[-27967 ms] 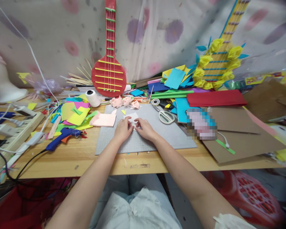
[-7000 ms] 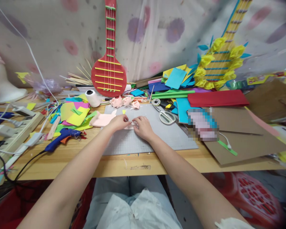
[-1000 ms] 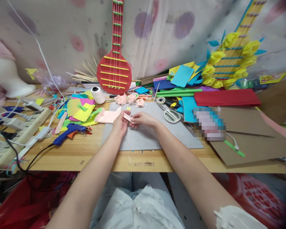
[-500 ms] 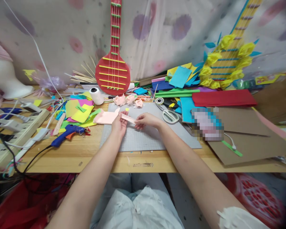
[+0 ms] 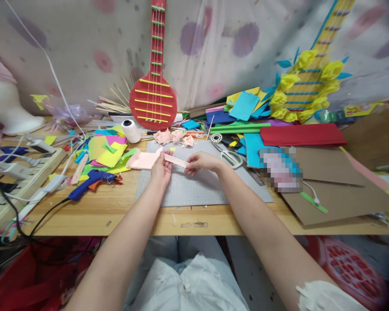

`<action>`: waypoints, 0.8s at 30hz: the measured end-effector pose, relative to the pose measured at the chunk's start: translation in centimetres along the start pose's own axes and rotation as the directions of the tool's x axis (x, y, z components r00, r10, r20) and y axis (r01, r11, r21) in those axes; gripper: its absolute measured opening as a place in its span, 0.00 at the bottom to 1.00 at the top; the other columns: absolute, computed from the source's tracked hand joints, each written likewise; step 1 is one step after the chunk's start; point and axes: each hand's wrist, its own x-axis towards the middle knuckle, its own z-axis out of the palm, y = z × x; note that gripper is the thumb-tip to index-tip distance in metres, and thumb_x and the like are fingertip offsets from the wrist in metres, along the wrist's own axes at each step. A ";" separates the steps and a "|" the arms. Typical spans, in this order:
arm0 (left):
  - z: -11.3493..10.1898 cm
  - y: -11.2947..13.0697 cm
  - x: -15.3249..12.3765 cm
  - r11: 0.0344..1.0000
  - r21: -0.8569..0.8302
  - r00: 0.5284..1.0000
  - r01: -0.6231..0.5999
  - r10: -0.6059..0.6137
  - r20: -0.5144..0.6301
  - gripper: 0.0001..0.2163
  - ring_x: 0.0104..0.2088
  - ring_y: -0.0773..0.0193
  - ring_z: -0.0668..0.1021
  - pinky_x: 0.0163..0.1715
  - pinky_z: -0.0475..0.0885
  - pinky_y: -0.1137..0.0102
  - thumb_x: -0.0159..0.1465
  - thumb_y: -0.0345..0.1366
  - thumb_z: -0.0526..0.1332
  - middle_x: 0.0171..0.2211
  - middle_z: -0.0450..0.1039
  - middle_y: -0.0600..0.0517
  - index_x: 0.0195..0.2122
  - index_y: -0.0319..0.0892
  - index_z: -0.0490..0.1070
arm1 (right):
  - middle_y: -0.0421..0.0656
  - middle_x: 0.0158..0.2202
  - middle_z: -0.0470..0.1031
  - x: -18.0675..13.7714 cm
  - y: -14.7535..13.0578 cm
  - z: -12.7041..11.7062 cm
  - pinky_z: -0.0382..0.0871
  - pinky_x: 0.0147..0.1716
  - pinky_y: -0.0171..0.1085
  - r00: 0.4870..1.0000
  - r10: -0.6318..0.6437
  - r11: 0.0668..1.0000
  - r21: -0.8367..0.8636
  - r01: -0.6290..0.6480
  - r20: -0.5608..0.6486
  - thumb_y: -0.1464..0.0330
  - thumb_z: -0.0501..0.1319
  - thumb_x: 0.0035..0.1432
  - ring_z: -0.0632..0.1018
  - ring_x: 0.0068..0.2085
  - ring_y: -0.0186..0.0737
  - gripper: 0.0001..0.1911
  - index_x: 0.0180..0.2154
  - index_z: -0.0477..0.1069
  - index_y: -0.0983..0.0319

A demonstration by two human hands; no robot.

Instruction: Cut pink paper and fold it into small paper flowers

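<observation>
Head view shows both hands holding a pink strip (image 5: 175, 160) just above the grey mat (image 5: 214, 185) on the worktop (image 5: 116, 211). The left hand (image 5: 162, 167) pinches one end of the strip. The right hand (image 5: 202, 161) pinches the other end. The strip runs between the two grips, a bit tilted, lower on the right. It looks like folded paper, so it is likely very light, thin and bendy, and easy to tear or crease. Holding it by the ends with fingertips seems the best way. A pink sheet (image 5: 141, 160) lies just left of the left hand. Scissors (image 5: 228, 156) lie near the right hand. A blue glue gun (image 5: 90, 178) lies well apart on the left.
</observation>
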 end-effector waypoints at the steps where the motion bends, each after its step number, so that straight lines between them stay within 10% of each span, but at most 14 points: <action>1: -0.1 0.0 -0.1 1.000 0.026 0.999 0.004 -0.005 0.039 0.06 0.41 0.64 0.77 0.44 0.70 0.70 0.61 0.36 0.56 0.37 0.76 0.46 0.34 0.38 0.68 | 0.45 0.27 0.77 0.0 0.0 0.1 0.72 0.26 0.30 1.000 -0.003 1.000 0.009 0.003 -0.008 0.72 0.64 0.47 0.77 0.26 0.32 0.04 0.28 0.72 0.68; 11: -0.1 -1.3 -1.0 0.942 0.332 0.986 -0.052 -0.003 0.165 0.15 0.34 0.64 0.78 0.40 0.71 0.68 0.51 0.26 0.64 0.29 0.76 0.48 0.41 0.35 0.68 | 0.42 0.29 0.76 0.7 0.6 2.0 0.69 0.24 0.27 0.997 -0.068 0.997 0.026 0.069 -0.042 0.65 0.65 0.48 0.75 0.28 0.30 0.11 0.32 0.71 0.66; 24: -0.7 -1.0 -0.5 0.993 0.099 0.992 -0.068 0.057 0.108 0.10 0.42 0.64 0.77 0.45 0.70 0.67 0.58 0.30 0.59 0.36 0.76 0.46 0.41 0.38 0.68 | 0.41 0.21 0.74 2.1 0.4 2.7 0.67 0.22 0.28 0.988 -0.065 0.997 0.032 0.070 -0.139 0.66 0.63 0.51 0.72 0.21 0.28 0.09 0.26 0.71 0.67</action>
